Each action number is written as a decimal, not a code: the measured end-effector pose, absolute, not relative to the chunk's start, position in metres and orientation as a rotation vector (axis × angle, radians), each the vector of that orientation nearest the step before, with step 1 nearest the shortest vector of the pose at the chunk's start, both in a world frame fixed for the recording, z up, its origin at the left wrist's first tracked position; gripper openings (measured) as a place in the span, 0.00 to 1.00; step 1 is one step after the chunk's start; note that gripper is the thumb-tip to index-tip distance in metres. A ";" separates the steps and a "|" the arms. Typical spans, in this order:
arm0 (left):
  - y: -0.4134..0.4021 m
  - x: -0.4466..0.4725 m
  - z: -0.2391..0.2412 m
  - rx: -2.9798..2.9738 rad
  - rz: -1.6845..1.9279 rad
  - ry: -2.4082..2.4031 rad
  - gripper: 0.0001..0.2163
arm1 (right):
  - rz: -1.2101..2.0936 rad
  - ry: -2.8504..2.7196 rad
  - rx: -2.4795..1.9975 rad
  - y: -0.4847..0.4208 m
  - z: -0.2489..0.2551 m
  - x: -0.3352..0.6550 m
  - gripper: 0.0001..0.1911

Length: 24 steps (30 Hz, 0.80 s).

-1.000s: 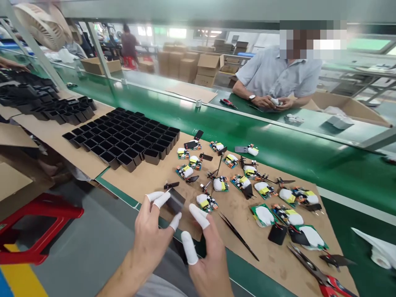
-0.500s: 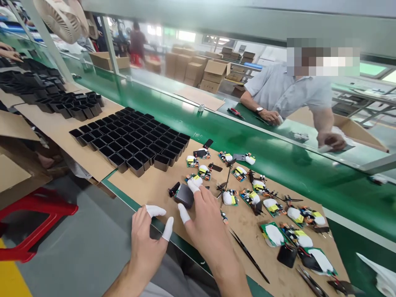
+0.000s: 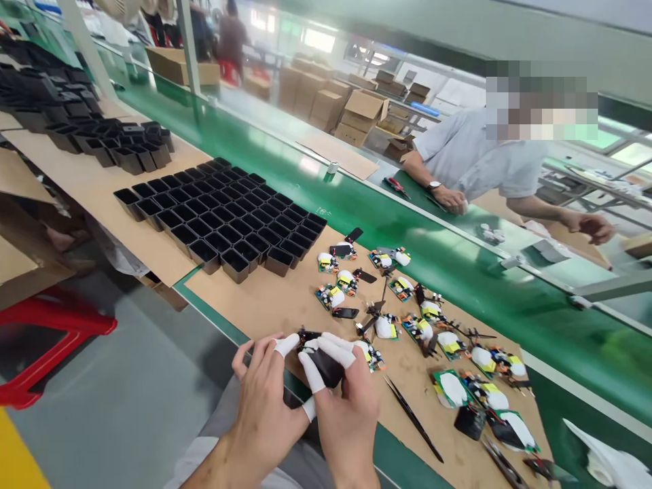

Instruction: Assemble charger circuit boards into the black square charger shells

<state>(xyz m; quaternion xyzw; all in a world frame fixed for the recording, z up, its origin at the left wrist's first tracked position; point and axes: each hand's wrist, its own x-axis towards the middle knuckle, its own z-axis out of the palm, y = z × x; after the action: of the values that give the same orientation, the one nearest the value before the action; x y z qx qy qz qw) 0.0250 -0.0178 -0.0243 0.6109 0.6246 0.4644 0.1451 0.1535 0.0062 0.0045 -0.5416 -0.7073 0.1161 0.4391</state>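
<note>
A black plastic case (image 3: pixel 329 367) with a bit of circuit board at its far left end is held low over the cardboard, between both hands. My right hand (image 3: pixel 346 407) grips it, with white-covered thumb and finger on its upper side. My left hand (image 3: pixel 272 387) closes around its left end, index finger at the board end and thumb below. White finger covers hide part of the case. Just right of it lies a circuit board (image 3: pixel 374 356), partly hidden by my right hand. Other circuit boards (image 3: pixel 331 297) with white pads and yellow labels lie beyond.
Rows of open black cases (image 3: pixel 224 221) stand at left, with a looser heap (image 3: pixel 109 142) farther back. Tweezers (image 3: pixel 413 418) and pliers (image 3: pixel 502 465) lie at right. Across the green conveyor (image 3: pixel 285 166) sits a co-worker (image 3: pixel 473 156). A red stool (image 3: pixel 56 353) stands left.
The black case has been lifted from the cardboard and drawn nearer. My left hand has moved right onto it, and my right hand has closed on it. The co-worker's one hand has moved right.
</note>
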 end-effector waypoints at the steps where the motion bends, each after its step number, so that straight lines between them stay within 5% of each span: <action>1: -0.019 0.027 -0.024 1.745 1.349 1.768 0.22 | 0.316 -1.657 -1.279 0.001 0.000 0.153 0.12; 9: -0.019 0.031 -0.032 1.786 1.444 1.457 0.25 | 0.413 -1.467 -1.207 -0.016 -0.019 0.166 0.12; 16: -0.019 0.034 -0.038 1.827 1.486 1.569 0.22 | 0.157 -1.574 -1.299 -0.024 -0.020 0.172 0.15; 24: -0.009 0.024 -0.044 2.025 1.534 1.502 0.23 | 0.484 -1.580 -1.238 -0.025 -0.020 0.169 0.14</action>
<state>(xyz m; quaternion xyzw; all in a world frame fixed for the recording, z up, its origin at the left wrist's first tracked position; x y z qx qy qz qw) 0.0245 -0.0091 -0.0441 0.6830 0.5066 0.5174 0.0953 0.1690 -0.0246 -0.0200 -0.5149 -0.6568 0.2011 0.5128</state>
